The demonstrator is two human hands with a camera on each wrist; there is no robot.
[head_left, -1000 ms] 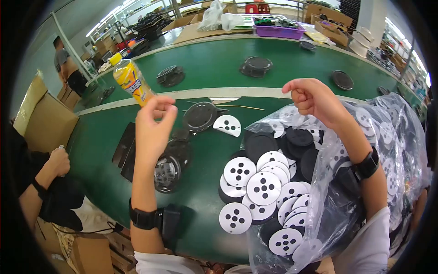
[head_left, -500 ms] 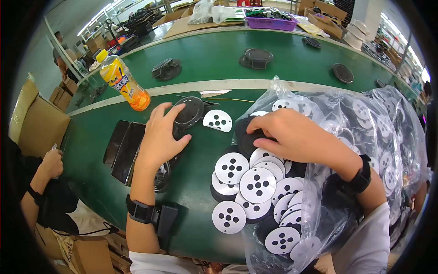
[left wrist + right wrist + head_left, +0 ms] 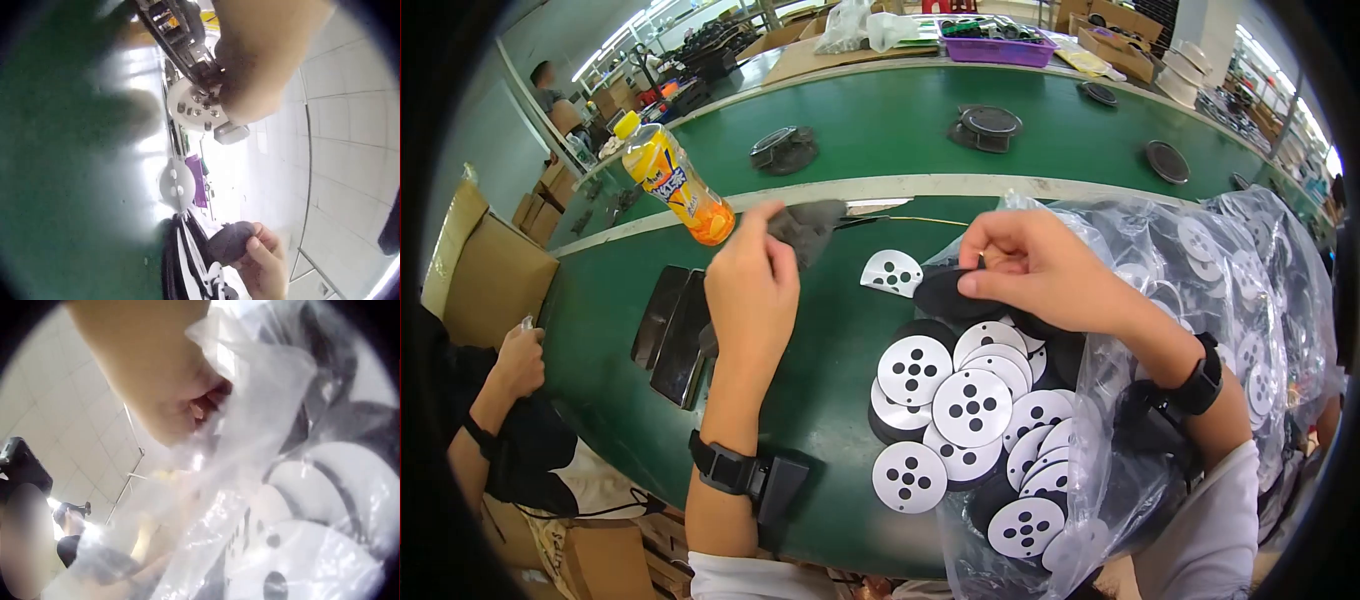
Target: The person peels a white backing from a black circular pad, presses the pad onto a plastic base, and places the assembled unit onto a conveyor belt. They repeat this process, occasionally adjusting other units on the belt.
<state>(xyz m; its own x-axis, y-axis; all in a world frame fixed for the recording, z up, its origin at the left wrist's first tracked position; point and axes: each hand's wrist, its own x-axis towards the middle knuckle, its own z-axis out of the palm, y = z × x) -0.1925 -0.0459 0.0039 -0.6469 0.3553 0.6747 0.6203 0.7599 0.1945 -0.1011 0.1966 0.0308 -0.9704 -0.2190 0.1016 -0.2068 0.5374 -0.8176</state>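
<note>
My left hand (image 3: 750,280) grips a dark, see-through round plastic part (image 3: 810,230), tilted up on edge beyond the fingers. In the left wrist view this part (image 3: 178,31) shows metal-looking fittings on its underside. My right hand (image 3: 1035,270) pinches a black disc (image 3: 950,295) between thumb and fingers, just above the pile. White discs with black dots (image 3: 972,408) lie heaped with black ones in front of it. A curled white disc (image 3: 890,272) lies between the two hands. Plastic film covers much of the right wrist view.
A clear plastic bag (image 3: 1190,270) of similar discs spreads over the right side. At left lie dark flat boxes (image 3: 680,335) and an orange drink bottle (image 3: 678,185). More round dark parts (image 3: 988,128) sit on the green belt behind. Another person's hand (image 3: 520,360) is at far left.
My left hand has picked up the dark plastic part and tilted it. My right hand, earlier raised, came down to the pile and has lifted a black disc from it.
</note>
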